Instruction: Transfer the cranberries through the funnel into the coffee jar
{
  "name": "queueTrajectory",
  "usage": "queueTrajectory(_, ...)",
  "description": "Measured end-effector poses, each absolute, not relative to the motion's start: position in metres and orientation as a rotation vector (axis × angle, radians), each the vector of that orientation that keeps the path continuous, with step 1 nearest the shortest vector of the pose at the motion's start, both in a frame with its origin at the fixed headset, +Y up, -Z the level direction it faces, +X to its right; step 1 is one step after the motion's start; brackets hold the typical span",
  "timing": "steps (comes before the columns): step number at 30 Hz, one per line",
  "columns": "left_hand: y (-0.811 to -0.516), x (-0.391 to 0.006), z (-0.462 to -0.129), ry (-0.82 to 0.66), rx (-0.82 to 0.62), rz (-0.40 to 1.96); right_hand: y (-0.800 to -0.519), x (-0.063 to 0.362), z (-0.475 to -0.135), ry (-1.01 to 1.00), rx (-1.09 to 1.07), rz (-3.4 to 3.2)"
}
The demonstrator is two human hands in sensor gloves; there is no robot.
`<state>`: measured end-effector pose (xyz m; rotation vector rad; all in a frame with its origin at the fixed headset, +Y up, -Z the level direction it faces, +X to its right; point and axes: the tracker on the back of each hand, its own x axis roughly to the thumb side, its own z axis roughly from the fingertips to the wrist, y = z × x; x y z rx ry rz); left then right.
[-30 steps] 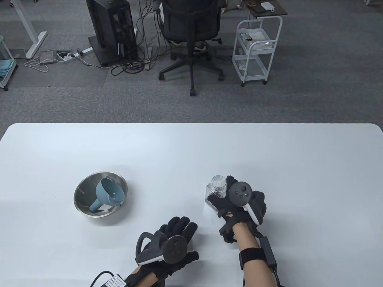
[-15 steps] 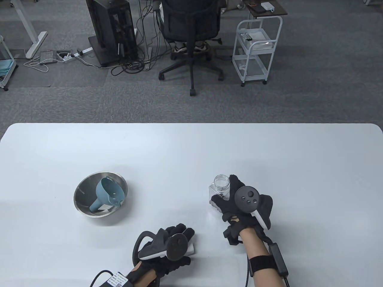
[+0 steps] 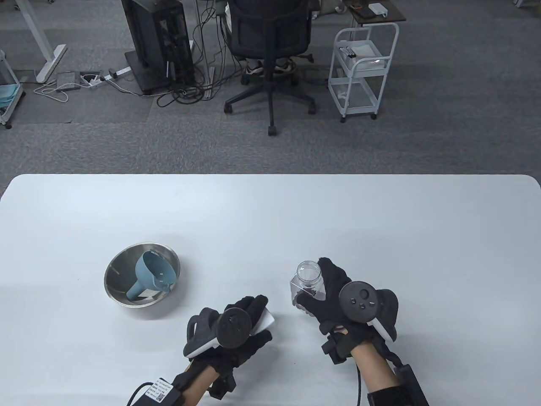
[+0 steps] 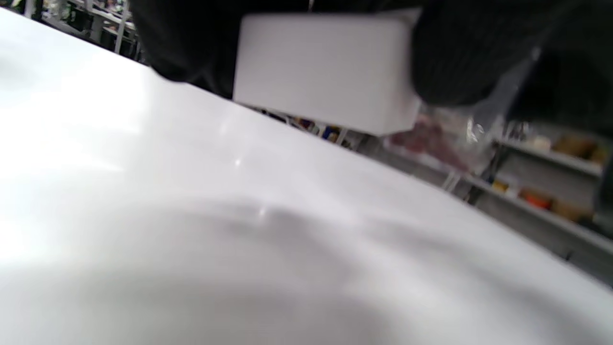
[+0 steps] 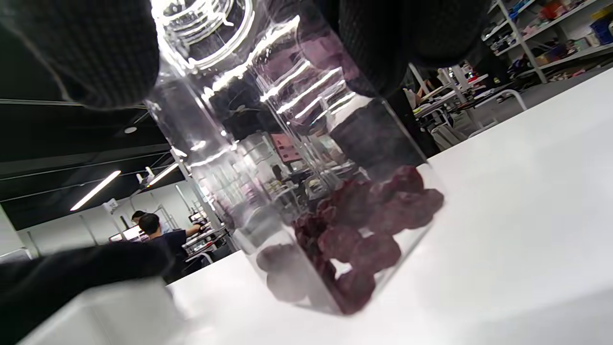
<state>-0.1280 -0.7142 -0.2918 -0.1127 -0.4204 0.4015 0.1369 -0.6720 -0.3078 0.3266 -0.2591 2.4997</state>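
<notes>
A white counter (image 3: pixel 270 220) stood before a grey carpeted office floor with a black swivel chair (image 3: pixel 270 46), a computer tower (image 3: pixel 158 42) and a white wire cart (image 3: pixel 361 67). On the counter's left part sat a steel bowl (image 3: pixel 116 268) with a blue funnel (image 3: pixel 153 275) lying on its side inside it. The right hand (image 3: pixel 342 300) gripped a clear, uncapped coffee jar (image 3: pixel 307 277), fingers wrapped around its side; the right wrist view showed the jar tilted, its bottom edge at the counter, with dark red cranberries (image 5: pixel 364 235) heaped in its lower corner. The left hand (image 3: pixel 236 334), near the jar but apart from it, held a white lid (image 3: pixel 265 320); in the left wrist view the gloved fingers (image 4: pixel 459 62) were closed over this white piece just above the counter.
</notes>
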Motion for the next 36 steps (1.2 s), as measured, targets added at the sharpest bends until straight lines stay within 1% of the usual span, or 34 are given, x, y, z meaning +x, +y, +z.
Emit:
queueTrajectory(6,-0.680,-0.143,-0.299,-0.363,-0.008,0.541,-0.673,0.128,-0.285,-0.228,0.403,2.487)
queueTrajectory(11,-0.658,-0.144,-0.295,-0.397,0.074,0.670,-0.684,0.121,-0.270,-0.196,0.446,2.469)
queueTrajectory(16,-0.642,-0.132,-0.283,-0.468,0.141,0.704,-0.693,0.115,-0.261,-0.182,0.477,2.483)
queueTrajectory(22,-0.642,-0.104,-0.270,-0.563,0.146,0.614,-0.698,0.115,-0.255,-0.181,0.463,2.477)
queueTrajectory(27,-0.648,-0.085,-0.265,-0.598,0.142,0.527,-0.698,0.121,-0.255,-0.202,0.434,2.446)
queueTrajectory(32,-0.651,-0.072,-0.260,-0.602,0.142,0.477,-0.699,0.126,-0.255,-0.211,0.419,2.423)
queueTrajectory(36,-0.654,-0.064,-0.256,-0.553,0.159,0.400,-0.697,0.126,-0.254,-0.235,0.415,2.415)
